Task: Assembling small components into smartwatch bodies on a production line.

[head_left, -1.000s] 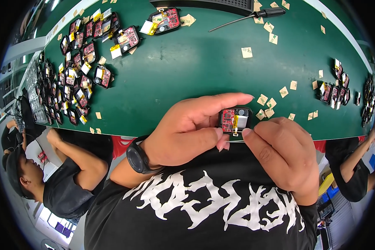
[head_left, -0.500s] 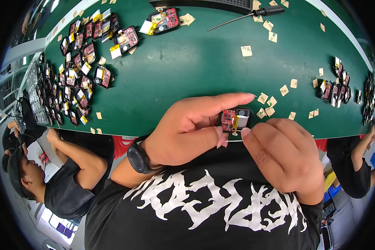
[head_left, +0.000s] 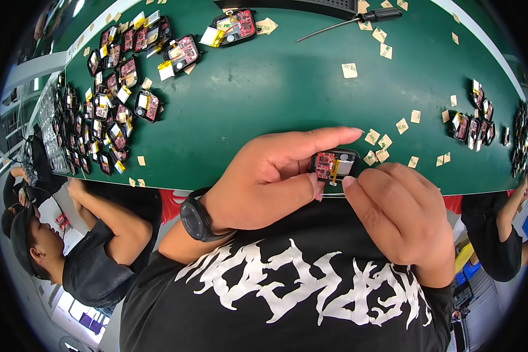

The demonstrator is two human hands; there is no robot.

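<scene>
Just over the table's near edge, I hold a small open electronic device (head_left: 337, 166) in a black housing. A red circuit board, a silver battery and yellow tape show inside it, with a small pale connector at its lower side. My left hand (head_left: 264, 179) is closed around the device's left side, its thumb below and its index finger stretched past the upper edge. My right hand (head_left: 396, 208) has its fingers curled, and thumb and fingertips meet at the lower right corner of the housing. The tips of those curled fingers are partly hidden.
Many similar devices (head_left: 149, 105) crowd the left of the green table (head_left: 264, 88), with a smaller group (head_left: 474, 129) at right. Pale adhesive squares (head_left: 383, 141) lie scattered about. A screwdriver (head_left: 358, 21) and a black tray (head_left: 311, 6) lie at the back. A person (head_left: 100, 246) sits at left.
Both hands stay on the device in nearly the same pose. Device and left thumb have shifted very slightly to the right and up in the picture.
</scene>
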